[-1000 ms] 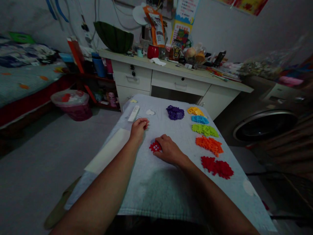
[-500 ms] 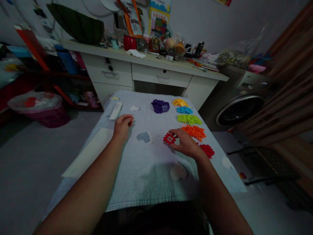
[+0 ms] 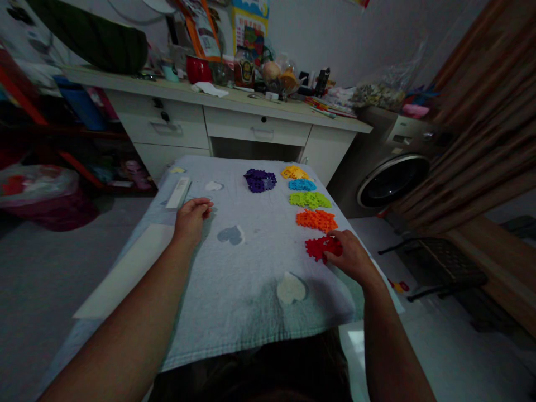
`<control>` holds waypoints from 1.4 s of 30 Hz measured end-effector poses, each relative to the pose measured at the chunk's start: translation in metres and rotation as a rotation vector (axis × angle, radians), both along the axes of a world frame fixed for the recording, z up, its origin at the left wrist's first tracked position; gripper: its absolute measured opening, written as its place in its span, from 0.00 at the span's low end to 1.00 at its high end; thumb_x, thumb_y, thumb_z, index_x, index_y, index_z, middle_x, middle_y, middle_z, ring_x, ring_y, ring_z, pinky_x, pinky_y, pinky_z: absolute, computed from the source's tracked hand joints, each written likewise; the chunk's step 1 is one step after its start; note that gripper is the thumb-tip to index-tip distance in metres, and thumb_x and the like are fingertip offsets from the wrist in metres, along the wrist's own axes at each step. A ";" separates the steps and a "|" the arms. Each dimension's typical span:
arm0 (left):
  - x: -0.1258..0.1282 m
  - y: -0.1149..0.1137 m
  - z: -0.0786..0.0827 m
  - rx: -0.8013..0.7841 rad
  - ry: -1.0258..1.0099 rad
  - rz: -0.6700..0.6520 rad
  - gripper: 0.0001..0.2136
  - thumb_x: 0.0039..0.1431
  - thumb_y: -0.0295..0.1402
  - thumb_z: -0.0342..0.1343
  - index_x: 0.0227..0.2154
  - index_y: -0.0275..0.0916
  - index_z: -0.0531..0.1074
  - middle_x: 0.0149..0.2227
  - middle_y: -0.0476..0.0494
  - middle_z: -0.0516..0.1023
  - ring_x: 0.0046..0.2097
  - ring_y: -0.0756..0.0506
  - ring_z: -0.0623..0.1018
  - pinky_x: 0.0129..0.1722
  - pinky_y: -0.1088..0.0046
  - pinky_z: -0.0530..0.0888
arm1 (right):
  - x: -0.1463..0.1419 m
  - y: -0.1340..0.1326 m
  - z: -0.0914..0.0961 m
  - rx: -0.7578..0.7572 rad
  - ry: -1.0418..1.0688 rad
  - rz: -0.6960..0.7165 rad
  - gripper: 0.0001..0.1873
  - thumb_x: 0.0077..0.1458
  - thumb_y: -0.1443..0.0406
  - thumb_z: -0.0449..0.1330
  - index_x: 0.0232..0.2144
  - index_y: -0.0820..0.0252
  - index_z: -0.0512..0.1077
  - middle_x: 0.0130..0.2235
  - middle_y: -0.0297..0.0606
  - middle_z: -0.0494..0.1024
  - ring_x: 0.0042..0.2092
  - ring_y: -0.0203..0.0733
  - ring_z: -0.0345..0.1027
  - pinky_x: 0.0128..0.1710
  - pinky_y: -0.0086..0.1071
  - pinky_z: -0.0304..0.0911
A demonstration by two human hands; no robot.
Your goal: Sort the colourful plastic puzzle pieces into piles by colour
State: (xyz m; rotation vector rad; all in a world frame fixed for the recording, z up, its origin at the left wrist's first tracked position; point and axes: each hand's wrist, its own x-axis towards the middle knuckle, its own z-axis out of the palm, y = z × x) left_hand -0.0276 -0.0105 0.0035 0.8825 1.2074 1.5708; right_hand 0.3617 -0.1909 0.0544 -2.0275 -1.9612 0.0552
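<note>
Red pieces (image 3: 316,247) lie just on the near side of the orange pile (image 3: 317,220). Right hand (image 3: 350,254) half-curled over them, touching; firm hold not discernible. Left hand (image 3: 191,219) loosely curled, well left of the orange pile; contents unclear.

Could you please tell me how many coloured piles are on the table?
6: the purple pile at the far middle; and along the right, from far to near, the yellow pile, blue pile, green pile, orange pile and red pile, partly hidden by the right hand.
</note>
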 end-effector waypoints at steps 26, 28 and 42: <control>0.005 -0.002 -0.004 0.006 0.283 -0.095 0.11 0.41 0.32 0.58 0.31 0.38 0.75 0.32 0.46 0.78 0.31 0.50 0.73 0.31 0.75 0.69 | -0.176 0.080 -0.026 -0.029 -0.027 0.454 0.19 0.60 0.58 0.60 0.50 0.60 0.71 0.52 0.46 0.69 0.53 0.49 0.60 0.54 0.42 0.58; 0.003 0.000 -0.010 0.026 0.354 -0.124 0.12 0.42 0.33 0.57 0.33 0.38 0.75 0.33 0.46 0.78 0.32 0.49 0.74 0.32 0.74 0.69 | -0.177 0.080 -0.033 -0.006 -0.023 0.435 0.18 0.60 0.58 0.59 0.50 0.59 0.71 0.52 0.44 0.70 0.53 0.48 0.60 0.54 0.42 0.58; 0.003 -0.006 -0.006 0.095 0.721 -0.185 0.13 0.48 0.38 0.53 0.35 0.39 0.74 0.34 0.45 0.79 0.36 0.44 0.76 0.38 0.69 0.72 | -0.178 0.080 -0.040 0.037 0.028 0.399 0.17 0.59 0.59 0.60 0.49 0.57 0.71 0.50 0.42 0.70 0.52 0.48 0.60 0.51 0.42 0.58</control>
